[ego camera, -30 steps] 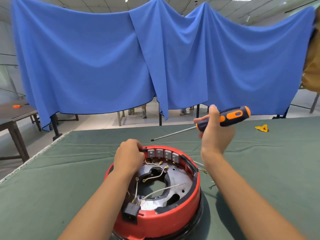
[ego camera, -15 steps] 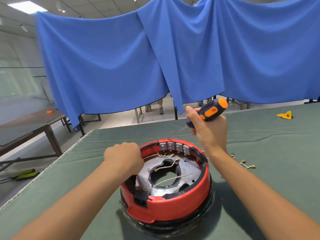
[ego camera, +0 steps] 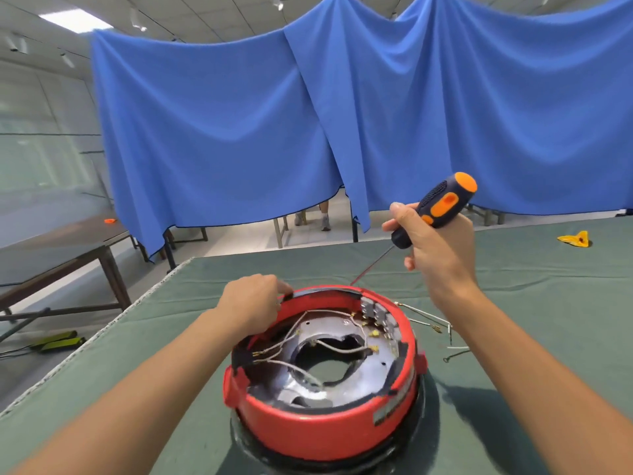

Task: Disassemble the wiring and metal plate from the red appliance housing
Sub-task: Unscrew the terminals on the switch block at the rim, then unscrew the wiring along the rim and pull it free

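The red appliance housing [ego camera: 322, 416] is seen upside-down on the green-covered surface [ego camera: 548, 303], nearest the camera, w/ the metal plate [ego camera: 342, 385] still seated inside and its wiring [ego camera: 291, 337] still looped across it. Compared w/ a second ago, the housing has been rotated: the grey terminal block [ego camera: 378, 313], earlier at the far rim, is now on the right side. The far-left rim is gripped by the left hand [ego camera: 253, 303], fingers curled over the edge, apparently doing the turning. Above and beyond, the screwdriver [ego camera: 435, 207] is held by the right hand [ego camera: 435, 245], grip closed round the lower handle; it has been swung from near-horizontal to a steep downward slant, tip aimed toward the far rim but not yet inside. Loose wires [ego camera: 428, 323] already removed lie just beside the housing at right. Judged from this: a new fastener is prob. being brought within reach, so plate removal is still pending. Farther off, a yellow piece [ego camera: 575, 238] lies on the surface; a blue curtain [ego camera: 342, 114] closes the background.
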Motion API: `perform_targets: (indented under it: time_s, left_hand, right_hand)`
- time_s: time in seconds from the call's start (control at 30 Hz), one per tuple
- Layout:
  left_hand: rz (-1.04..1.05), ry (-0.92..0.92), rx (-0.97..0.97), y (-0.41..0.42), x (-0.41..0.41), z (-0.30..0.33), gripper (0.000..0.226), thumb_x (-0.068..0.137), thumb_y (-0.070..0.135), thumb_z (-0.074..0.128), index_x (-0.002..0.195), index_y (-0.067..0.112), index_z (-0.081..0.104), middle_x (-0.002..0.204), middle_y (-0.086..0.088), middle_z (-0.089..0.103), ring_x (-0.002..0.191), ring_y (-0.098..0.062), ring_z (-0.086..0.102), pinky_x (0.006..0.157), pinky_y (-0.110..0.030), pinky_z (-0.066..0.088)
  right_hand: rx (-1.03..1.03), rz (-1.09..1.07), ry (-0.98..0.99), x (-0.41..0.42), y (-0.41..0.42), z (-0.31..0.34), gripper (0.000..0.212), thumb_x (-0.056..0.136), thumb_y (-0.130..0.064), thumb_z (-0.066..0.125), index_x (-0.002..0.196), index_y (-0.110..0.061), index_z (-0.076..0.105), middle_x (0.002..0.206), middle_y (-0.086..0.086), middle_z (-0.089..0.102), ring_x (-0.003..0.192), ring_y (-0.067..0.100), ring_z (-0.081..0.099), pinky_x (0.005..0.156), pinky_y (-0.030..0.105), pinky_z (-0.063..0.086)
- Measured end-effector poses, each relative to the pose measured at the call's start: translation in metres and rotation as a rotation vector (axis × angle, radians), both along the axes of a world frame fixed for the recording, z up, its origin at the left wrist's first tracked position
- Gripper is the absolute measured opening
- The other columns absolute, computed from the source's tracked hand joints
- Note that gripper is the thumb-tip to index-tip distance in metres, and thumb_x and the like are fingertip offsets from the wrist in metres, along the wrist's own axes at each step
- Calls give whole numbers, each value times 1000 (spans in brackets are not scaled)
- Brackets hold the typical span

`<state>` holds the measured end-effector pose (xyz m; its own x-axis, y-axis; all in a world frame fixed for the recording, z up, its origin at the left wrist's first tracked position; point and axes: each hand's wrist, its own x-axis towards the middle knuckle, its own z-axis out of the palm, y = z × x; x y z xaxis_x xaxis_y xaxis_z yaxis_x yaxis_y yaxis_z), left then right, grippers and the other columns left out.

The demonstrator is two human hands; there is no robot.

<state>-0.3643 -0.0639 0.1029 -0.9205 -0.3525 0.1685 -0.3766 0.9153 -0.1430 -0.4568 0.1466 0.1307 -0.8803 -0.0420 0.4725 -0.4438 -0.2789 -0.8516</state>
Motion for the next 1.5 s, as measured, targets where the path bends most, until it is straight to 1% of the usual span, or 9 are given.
perform_targets:
  time_s: [0.23, 0.4, 0.57, 0.77, 0.97, 1.07, 1.17, 1.3, 1.5]
  left_hand:
    - [-174, 304, 523, 15, 0, 3, 21, 88, 28, 58, 105, 27, 70, 97, 11, 68, 93, -12, 61, 88, -32, 48]
    - [121, 166, 189, 17, 32, 14, 19, 85, 33, 49, 88, 21, 65, 91, 4, 66, 86, -24, 60, 72, -31, 47]
    - [233, -168, 153, 18, 51, 11, 32, 89, 31, 45, 61, 15, 43, 32, 6, 47, 28, -11, 48, 47, -21, 34]
    - [188, -5, 70, 21, 27, 3, 29, 86, 17, 48, 62, 16, 32, 63, 1, 39, 66, -26, 44, 60, -31, 35]
    - [126, 215, 84, 18, -21, -19, 19, 89, 21, 47, 92, 14, 64, 95, -8, 66, 89, -33, 62, 66, -31, 38]
    - [108, 326, 123, 17, -41, -31, 24, 91, 26, 44, 93, 17, 66, 96, -6, 68, 90, -32, 62, 68, -33, 42]
    - [121, 387, 211, 14, -57, -33, 25, 90, 30, 47, 99, 22, 69, 99, -2, 69, 94, -30, 63, 74, -34, 47]
    - [140, 411, 250, 13, -70, -32, 25, 87, 28, 49, 98, 22, 70, 96, -3, 70, 93, -30, 63, 73, -32, 46]
    - [220, 593, 583, 9, -67, -29, 19, 78, 24, 54, 80, 21, 72, 83, 1, 71, 86, -26, 63, 67, -28, 45]
  right_hand:
    - [-39, 11, -4, 4, -3, 1, 22, 83, -24, 67, 62, -16, 70, 65, -1, 72, 42, 4, 49, 34, 19, 35]
    - [-17, 31, 13, 8, -9, -2, 29, 82, -22, 67, 54, -19, 69, 64, 0, 71, 45, 9, 51, 34, 20, 35]
    - [-12, 58, 60, 13, -8, -3, 21, 78, -26, 65, 59, -21, 70, 67, 3, 72, 40, 7, 48, 36, 21, 40]
    - [135, 134, -3, 6, 0, 1, 13, 79, -30, 68, 70, -22, 64, 59, -4, 61, 43, 12, 55, 47, 26, 51]
    - [568, -188, 200, -6, 15, 10, 56, 70, -69, 51, 73, -15, 65, 66, 4, 66, 69, 19, 58, 63, 34, 45]
    - [788, -164, 183, -9, 26, 20, 66, 69, -77, 53, 75, -13, 68, 55, 5, 63, 53, 19, 56, 51, 30, 41]
    - [749, 208, -7, -12, 32, 25, 29, 84, -42, 66, 92, -14, 65, 59, 3, 70, 35, 11, 52, 37, 17, 37]
    - [436, 714, -178, -13, 30, 21, 35, 89, -1, 45, 120, -14, 53, 97, 12, 74, 81, 29, 73, 50, 26, 54]
    - [264, 821, -462, -15, 10, 3, 31, 88, -38, 47, 91, -12, 63, 98, 30, 68, 85, 39, 70, 52, 31, 56]
